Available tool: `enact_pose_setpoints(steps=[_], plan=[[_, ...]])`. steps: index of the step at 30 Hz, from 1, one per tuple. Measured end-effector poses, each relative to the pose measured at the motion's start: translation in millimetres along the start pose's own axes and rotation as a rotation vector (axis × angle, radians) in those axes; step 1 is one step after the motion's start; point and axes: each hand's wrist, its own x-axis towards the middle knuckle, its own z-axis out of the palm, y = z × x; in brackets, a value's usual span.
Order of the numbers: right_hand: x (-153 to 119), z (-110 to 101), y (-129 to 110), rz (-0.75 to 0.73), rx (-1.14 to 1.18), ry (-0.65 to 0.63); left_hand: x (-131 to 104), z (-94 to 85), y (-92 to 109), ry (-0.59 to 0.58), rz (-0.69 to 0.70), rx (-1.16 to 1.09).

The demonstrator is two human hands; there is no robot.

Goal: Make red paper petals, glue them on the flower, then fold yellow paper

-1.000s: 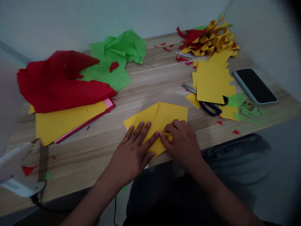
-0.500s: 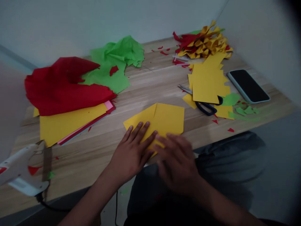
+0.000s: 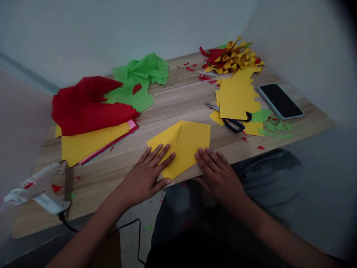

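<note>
A folded sheet of yellow paper lies on the wooden table in front of me, with a crease running down its left part. My left hand rests flat on the paper's lower left side, fingers spread. On the lower right edge of the sheet lie the fingertips of my right hand, stretched out and lightly apart. Neither hand grips anything. Scissors with dark handles lie beyond the right hand, partly beneath a stack of cut yellow paper.
Red crepe paper and green crepe paper lie at the left over coloured sheets. A glue gun with a cord stands near left. A phone and a pile of yellow paper shapes are at right on the table.
My right hand has moved down and right, from the middle of the yellow paper to its edge, and its fingers have straightened. The left stays on the paper. The view has shifted slightly.
</note>
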Motion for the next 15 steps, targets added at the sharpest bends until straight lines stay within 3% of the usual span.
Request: enact_pose_setpoints(steps=[3, 9, 12, 15], plan=[[0, 5, -4, 0.008, -0.019, 0.022, -12, 1.6, 12, 0.018, 0.012, 0.061], [0, 6, -3, 0.007, -0.023, 0.028, -38, 22.9, 50, 0.11, -0.08, 0.185], [-1, 7, -4, -0.003, -0.046, 0.052, -52, 22.8, 45, 0.126, -0.031, 0.201], [-2, 10, -5, -0.013, -0.057, 0.073, -58, 11.0, 28, 0.15, 0.021, 0.124]])
